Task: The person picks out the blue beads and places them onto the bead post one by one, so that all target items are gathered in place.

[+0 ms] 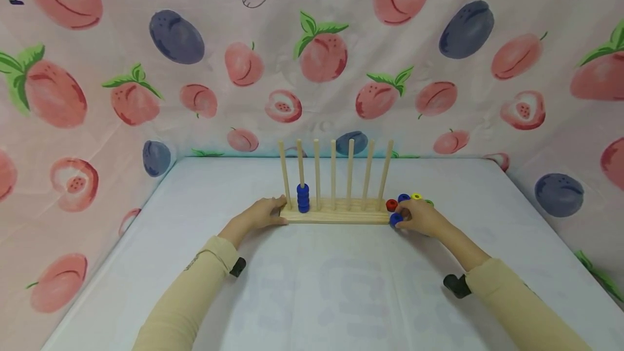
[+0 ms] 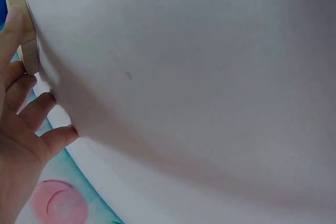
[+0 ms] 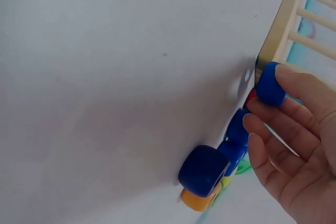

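Note:
A wooden peg stand (image 1: 336, 216) with several upright pegs is on the table. Blue beads (image 1: 303, 198) are stacked on its second peg from the left. My left hand (image 1: 263, 213) grips the left end of its base, with the thumb (image 2: 11, 27) on the near face. At the other end, my right hand (image 1: 420, 218) pinches a blue bead (image 3: 271, 84) between thumb and forefinger, just beside the base. Around and under that hand lie loose beads: a red bead (image 1: 391, 205), a yellow bead (image 1: 416, 196), a green bead (image 1: 429, 203), an orange bead (image 3: 195, 201) and more blue ones (image 3: 202, 171).
A white cloth (image 1: 341, 286) covers the table. Behind it and at both sides hangs a pink curtain (image 1: 273, 31) printed with fruit. Each wrist carries a small black camera, the left one (image 1: 238, 267) and the right one (image 1: 457, 286).

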Demonstrator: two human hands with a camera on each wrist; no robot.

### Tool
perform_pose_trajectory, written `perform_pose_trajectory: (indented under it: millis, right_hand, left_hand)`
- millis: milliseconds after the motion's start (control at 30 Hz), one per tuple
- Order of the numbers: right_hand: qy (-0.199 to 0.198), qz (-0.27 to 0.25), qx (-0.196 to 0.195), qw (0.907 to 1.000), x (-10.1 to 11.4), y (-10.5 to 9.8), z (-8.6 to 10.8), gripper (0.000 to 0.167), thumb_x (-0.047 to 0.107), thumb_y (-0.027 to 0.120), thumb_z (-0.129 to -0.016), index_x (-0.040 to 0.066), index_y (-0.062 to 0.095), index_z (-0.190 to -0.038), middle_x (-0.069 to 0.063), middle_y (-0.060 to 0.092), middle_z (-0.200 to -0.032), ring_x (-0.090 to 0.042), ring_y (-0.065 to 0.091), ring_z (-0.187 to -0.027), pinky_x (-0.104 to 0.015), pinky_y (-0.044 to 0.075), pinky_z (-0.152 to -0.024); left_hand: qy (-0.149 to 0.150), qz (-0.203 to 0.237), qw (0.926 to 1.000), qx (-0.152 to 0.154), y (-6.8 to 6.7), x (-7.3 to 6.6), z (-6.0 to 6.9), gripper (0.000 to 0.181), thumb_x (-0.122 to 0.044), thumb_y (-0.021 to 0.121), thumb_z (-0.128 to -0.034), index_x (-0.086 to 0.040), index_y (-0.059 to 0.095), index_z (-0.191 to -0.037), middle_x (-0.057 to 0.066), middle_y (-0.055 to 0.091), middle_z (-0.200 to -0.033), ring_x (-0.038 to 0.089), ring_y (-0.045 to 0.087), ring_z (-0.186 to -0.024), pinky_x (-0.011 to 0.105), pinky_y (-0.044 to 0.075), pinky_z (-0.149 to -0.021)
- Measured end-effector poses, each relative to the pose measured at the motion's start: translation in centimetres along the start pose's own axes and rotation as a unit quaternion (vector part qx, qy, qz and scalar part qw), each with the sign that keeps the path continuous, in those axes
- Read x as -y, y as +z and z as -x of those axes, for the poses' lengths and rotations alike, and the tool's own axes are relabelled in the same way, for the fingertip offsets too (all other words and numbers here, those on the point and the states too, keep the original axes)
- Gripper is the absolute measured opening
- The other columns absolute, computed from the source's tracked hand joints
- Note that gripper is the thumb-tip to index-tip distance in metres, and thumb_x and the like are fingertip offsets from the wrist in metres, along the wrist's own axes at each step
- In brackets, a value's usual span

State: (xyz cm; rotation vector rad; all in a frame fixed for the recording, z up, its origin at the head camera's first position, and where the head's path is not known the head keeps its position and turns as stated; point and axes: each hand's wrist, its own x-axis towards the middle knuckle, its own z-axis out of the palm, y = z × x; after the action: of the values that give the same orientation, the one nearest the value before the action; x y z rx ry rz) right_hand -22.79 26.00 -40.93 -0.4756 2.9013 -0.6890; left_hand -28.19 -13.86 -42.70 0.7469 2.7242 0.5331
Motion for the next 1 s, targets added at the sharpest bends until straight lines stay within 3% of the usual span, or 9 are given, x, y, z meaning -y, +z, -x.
perform_pose_trajectory:
  millis: [200,500,800,1000]
  right_hand:
    - [-0.011,-0.005,-0.004,0.9999,0.0,-0.2,0.3,0.026,0.011,0.074,-0.078,-0.004,0.066,-0.097,-0.013,0.07,-0.09,-0.023,0.065,-0.084,-0.034,0.056,-0.071]
    - [-0.067,-0.005,-0.005,0.9977,1.2,-0.7,-0.1,0.024,0.01,0.072,-0.08,-0.004,0.066,-0.099,-0.01,0.07,-0.088,-0.022,0.063,-0.081,-0.035,0.055,-0.072]
    - [-0.09,-0.002,-0.017,0.9958,2.7,-0.6,0.1,0.025,0.008,0.073,-0.08,-0.004,0.067,-0.1,-0.012,0.07,-0.091,-0.025,0.066,-0.083,-0.042,0.056,-0.076]
    - [-0.091,0.003,-0.035,0.9953,3.5,-0.8,0.2,0.031,0.01,0.072,-0.081,-0.008,0.065,-0.105,-0.016,0.071,-0.094,-0.03,0.067,-0.087,-0.039,0.056,-0.074]
  left_hand:
    - [-0.003,0.006,1.0,-0.002,0.3,-0.3,0.0,0.071,-0.031,0.064,-0.0887,0.003,0.033,-0.143,0.025,0.038,-0.145,0.045,0.035,-0.133,0.052,0.029,-0.112]
    - [-0.02,0.014,0.9997,0.005,0.1,-0.2,0.3,0.072,-0.031,0.064,-0.0889,0.001,0.032,-0.144,0.025,0.037,-0.145,0.043,0.035,-0.134,0.052,0.029,-0.113]
    - [0.008,0.004,0.9999,0.006,-0.1,0.0,0.2,0.071,-0.031,0.065,-0.0889,0.004,0.035,-0.142,0.026,0.038,-0.144,0.043,0.037,-0.133,0.051,0.03,-0.112]
    - [0.018,0.0,0.9998,0.003,-0.3,0.1,0.0,0.068,-0.029,0.063,-0.0904,0.005,0.035,-0.142,0.025,0.04,-0.143,0.042,0.04,-0.132,0.05,0.031,-0.112]
